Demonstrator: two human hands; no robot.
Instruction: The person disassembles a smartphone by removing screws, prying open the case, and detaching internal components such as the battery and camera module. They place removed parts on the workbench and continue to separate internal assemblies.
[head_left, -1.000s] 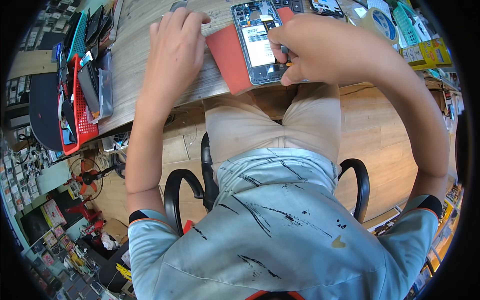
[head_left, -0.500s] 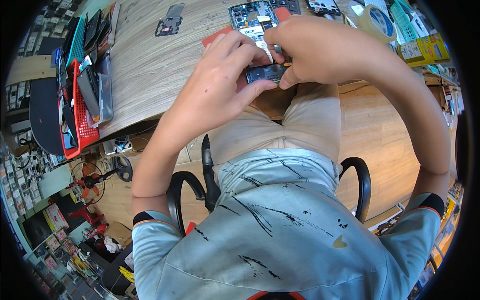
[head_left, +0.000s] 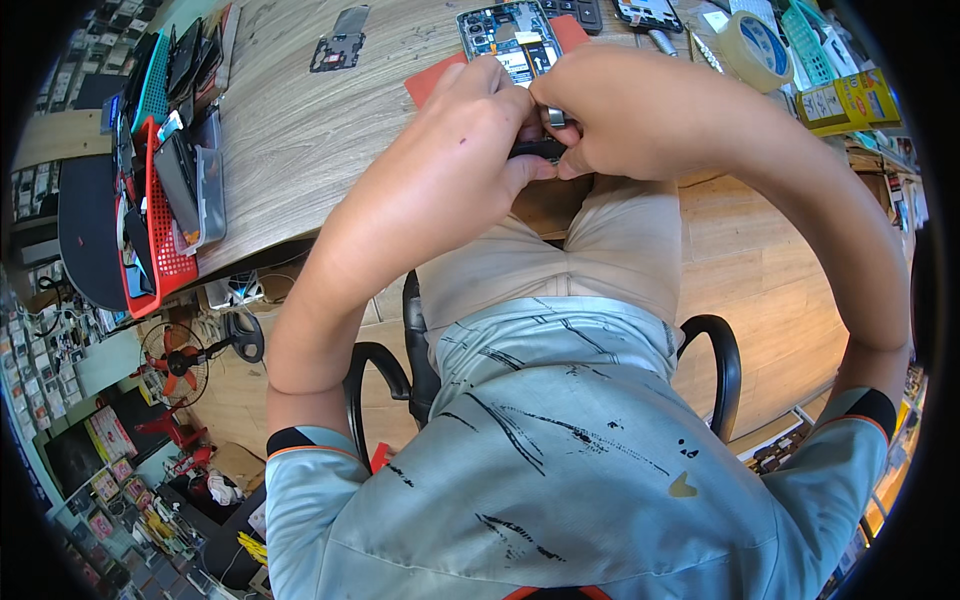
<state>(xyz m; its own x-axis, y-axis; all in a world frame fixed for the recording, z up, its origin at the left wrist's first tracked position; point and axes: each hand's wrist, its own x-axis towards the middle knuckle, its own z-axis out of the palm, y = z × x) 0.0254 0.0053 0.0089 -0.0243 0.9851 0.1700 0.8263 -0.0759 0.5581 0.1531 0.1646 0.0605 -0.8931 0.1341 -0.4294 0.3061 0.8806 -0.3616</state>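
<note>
My left hand (head_left: 480, 135) and my right hand (head_left: 600, 120) meet at the near edge of the desk. Between them they pinch a dark, flat, rectangular phone part (head_left: 537, 149), possibly a battery. Only a narrow dark strip of it shows; my fingers cover the rest. Both thumbs press along its near edge, tips close together, and a ring sits on a right finger. Just beyond my hands lies an opened phone (head_left: 508, 40), its blue circuit board and a white-labelled area exposed, on a reddish mat (head_left: 428, 88). The phone's lower end is hidden behind my hands.
A grey-black phone cover piece (head_left: 340, 45) lies on the wooden desk (head_left: 280, 130). Red basket (head_left: 170, 225) and clear bin with phones stand at left. On the right are a tape roll (head_left: 758, 50), tweezers (head_left: 706, 50), another opened phone (head_left: 648, 12) and a yellow box (head_left: 850, 100).
My left hand has turned and shifted right and up, closer to the right hand. The dark part has tilted, so its broad face no longer shows. More of the opened phone's right side is visible.
</note>
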